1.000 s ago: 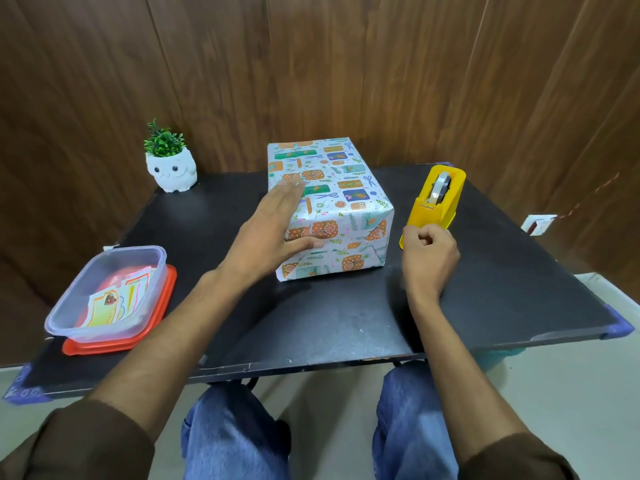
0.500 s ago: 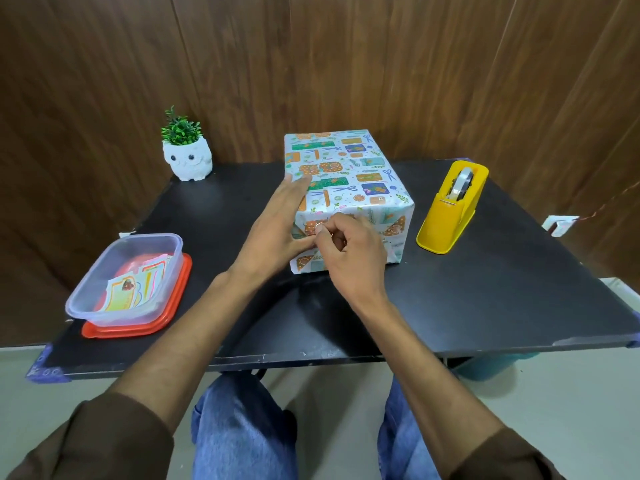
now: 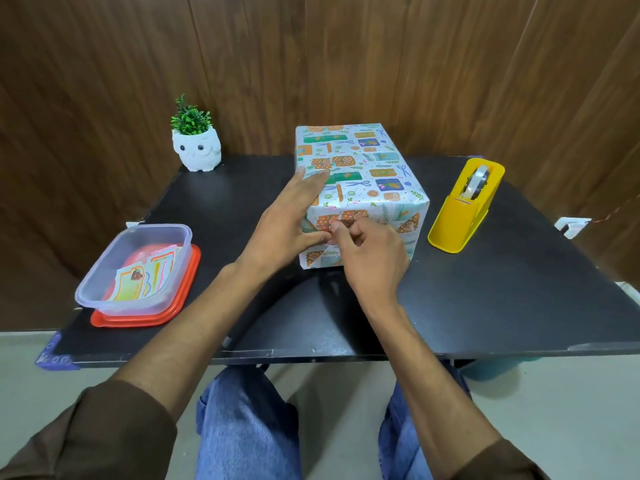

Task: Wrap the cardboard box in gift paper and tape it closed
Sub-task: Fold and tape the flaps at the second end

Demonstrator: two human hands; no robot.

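Wrapped box (image 3: pixel 363 174), mid-table (image 3: pixel 485 299) toward the far edge, near end flap facing the person. Left hand (image 3: pixel 287 223): fingers straight, pressing the top; thumb against the flap. Right hand (image 3: pixel 374 258): fingers curled, thumb and forefinger pinched at the flap seam, probably on a tape strip too small to confirm. Best practice: pin the flap flat, bridge the seam, rub outward. Tape dispenser (image 3: pixel 464 209) stands nearer the right edge.

Even bright indoor light, soft shadows, wide-angle edge distortion, sharp focus
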